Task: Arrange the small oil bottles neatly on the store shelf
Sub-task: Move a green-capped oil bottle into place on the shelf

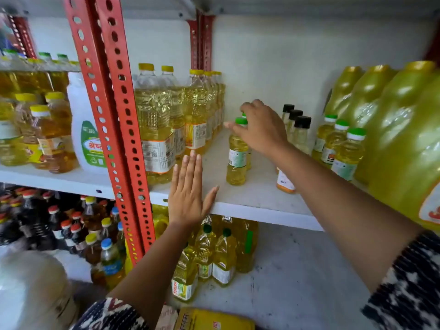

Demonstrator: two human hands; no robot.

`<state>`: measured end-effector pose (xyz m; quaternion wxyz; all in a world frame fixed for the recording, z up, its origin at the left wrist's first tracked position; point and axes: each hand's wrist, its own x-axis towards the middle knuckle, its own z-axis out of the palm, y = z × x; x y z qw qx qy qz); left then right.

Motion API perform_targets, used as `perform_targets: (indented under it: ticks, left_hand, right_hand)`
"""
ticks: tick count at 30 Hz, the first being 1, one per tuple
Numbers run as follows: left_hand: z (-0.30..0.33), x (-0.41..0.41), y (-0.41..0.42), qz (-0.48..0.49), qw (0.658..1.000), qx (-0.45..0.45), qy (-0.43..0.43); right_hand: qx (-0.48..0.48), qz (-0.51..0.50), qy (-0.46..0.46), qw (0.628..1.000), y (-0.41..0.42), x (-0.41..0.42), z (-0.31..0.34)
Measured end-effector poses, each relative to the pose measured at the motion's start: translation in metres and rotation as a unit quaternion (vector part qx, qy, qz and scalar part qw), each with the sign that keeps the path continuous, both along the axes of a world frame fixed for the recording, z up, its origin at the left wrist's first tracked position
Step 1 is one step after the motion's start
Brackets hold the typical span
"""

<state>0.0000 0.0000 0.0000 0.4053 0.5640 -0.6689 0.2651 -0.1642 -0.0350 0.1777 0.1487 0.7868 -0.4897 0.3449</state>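
A small oil bottle (237, 158) with a green cap stands upright in the middle of the white shelf (257, 198). A second small bottle is mostly hidden behind it. My right hand (262, 127) hovers over their caps with fingers curled; whether it grips a cap is unclear. Under my right forearm a small bottle with an orange label (284, 182) shows only its lower part. Three more green-capped small bottles (342, 148) line up at the right. My left hand (188, 194) rests flat on the shelf's front edge, fingers spread.
Tall oil bottles (166, 120) stand in rows at the shelf's left by a red perforated post (119, 115). Black-capped bottles (298, 132) sit at the back. Big yellow jugs (400, 139) crowd the right. The lower shelf holds more bottles (214, 256).
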Motion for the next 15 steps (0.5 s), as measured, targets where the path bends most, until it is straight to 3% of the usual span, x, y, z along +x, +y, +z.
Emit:
perform_targets:
  ticks: [8,15]
  left_hand:
    - [-0.007,0.003,-0.006,0.018,0.997,-0.068,-0.031]
    - [-0.006,0.003,-0.005,0.021,0.998,-0.06,-0.027]
  right_hand:
    - [0.103,0.016,0.015,0.994,-0.011,0.001,0.027]
    - [0.129,0.018,-0.051,0.99,-0.01,-0.001,0.021]
